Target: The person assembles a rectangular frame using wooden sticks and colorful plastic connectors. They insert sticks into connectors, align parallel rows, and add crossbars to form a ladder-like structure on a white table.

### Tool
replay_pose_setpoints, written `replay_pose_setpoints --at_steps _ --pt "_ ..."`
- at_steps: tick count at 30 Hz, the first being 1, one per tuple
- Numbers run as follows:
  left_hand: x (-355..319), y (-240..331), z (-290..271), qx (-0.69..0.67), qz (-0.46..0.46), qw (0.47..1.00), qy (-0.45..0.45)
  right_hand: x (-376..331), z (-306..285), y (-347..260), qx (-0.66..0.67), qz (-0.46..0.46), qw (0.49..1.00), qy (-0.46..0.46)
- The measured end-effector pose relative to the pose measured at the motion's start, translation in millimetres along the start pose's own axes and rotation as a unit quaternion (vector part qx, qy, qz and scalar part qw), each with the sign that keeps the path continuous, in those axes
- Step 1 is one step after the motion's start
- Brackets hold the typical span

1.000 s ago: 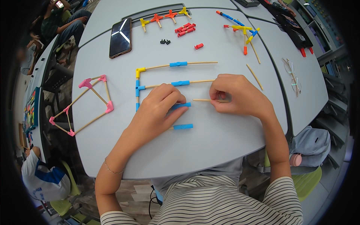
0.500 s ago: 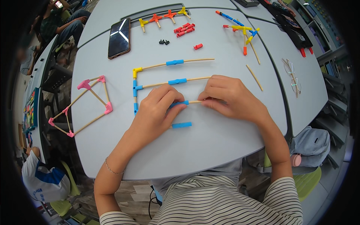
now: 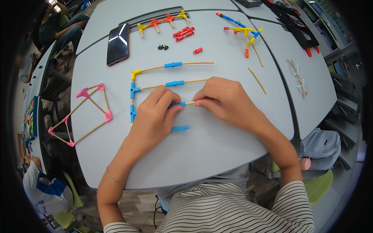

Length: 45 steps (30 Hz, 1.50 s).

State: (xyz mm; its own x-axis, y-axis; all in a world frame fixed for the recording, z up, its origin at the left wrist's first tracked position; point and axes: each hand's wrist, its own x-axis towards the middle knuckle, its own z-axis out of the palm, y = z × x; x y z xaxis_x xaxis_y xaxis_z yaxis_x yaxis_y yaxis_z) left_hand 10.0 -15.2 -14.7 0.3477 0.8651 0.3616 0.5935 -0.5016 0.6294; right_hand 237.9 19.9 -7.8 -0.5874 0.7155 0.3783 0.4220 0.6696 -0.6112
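Observation:
On the pale table lies a comb-like frame of wooden sticks and plastic connectors, with a yellow corner piece (image 3: 135,73) at its far left and blue joints (image 3: 133,91) down its side. My left hand (image 3: 153,114) is closed on a blue connector tube (image 3: 178,104) on one of its rows, covering most of it. Pinched in the fingers of my right hand (image 3: 229,99) is a wooden stick (image 3: 189,103), whose left end meets that tube. Its other end is hidden by the hand. Another blue tube (image 3: 180,128) sits nearer me, partly behind my left hand.
A pink-jointed stick frame (image 3: 91,123) lies left, a phone (image 3: 118,44) far left. Along the back are yellow and orange connectors (image 3: 169,18), red tubes (image 3: 183,34) and small black pieces (image 3: 163,47). To the right are a multicoloured stick model (image 3: 246,33), a loose stick (image 3: 257,80) and eyeglasses (image 3: 300,79).
The view has shifted slightly, so the table's things appear farther left. My right fingertips are a little closer to the blue tube, with less stick showing between. Both hands keep their grip.

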Motion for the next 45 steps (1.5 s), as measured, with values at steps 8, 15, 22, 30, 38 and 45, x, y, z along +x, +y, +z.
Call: replay_pose_setpoints --at_steps 8,15,22,30,38,45 --pt "0.4 -11.2 -2.2 0.091 0.063 0.993 0.042 -8.5 -82.3 33.9 -0.278 0.281 0.915 0.083" --pt "-1.5 -11.0 0.7 0.067 0.04 0.997 0.018 -22.4 -94.8 42.5 -0.191 0.401 0.896 -0.014" --pt "0.5 4.9 -28.0 0.011 0.053 0.991 -0.12 -11.9 -83.3 21.3 -0.143 0.28 0.949 -0.039" --pt "-5.8 2.3 -13.0 0.021 0.075 0.988 -0.134 -7.4 -22.2 -10.5 0.082 0.08 0.982 -0.15" --pt "-6.4 -1.1 -7.6 0.022 0.091 0.991 -0.092 -11.5 -6.0 -3.6 0.021 -0.012 0.993 -0.115" --pt "-7.9 -2.6 -3.2 0.045 0.117 0.991 -0.052 -11.6 -1.2 -6.5 -0.024 -0.041 0.994 -0.102"
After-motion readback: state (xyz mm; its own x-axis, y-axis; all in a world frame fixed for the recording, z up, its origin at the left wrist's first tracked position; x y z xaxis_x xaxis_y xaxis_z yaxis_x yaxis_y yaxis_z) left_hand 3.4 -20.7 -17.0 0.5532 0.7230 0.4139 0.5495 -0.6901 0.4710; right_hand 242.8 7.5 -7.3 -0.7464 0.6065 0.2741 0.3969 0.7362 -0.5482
